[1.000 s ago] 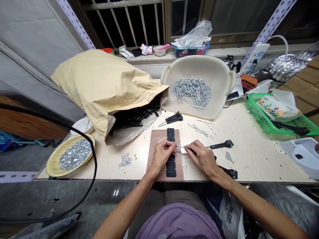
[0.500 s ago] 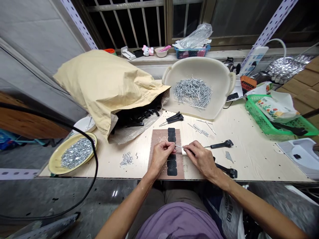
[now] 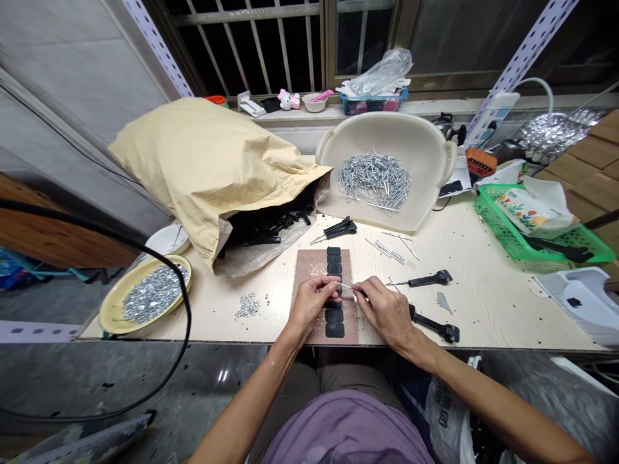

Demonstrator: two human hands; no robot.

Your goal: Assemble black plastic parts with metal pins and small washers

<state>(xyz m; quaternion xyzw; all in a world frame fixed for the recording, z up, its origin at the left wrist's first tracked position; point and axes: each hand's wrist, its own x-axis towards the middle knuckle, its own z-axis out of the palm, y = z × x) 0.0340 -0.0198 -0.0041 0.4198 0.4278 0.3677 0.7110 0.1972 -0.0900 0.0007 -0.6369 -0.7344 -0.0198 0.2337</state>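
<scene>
A metal pin point(image 3: 346, 285) lies level just above the brown mat point(image 3: 309, 259), pinched at both ends. The left hand point(image 3: 312, 304) closes its fingertips on 1 tip and the right hand point(image 3: 384, 312) grips the other, seemingly for steadiness. The white tray point(image 3: 423, 136) of pins sits beyond, within reach.

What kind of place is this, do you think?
Probably a small home workshop for hand assembly: a tray holds a heap of metal pins, a sack spills black plastic parts, and the left hand and right hand pinch a thin pin over the table.
</scene>
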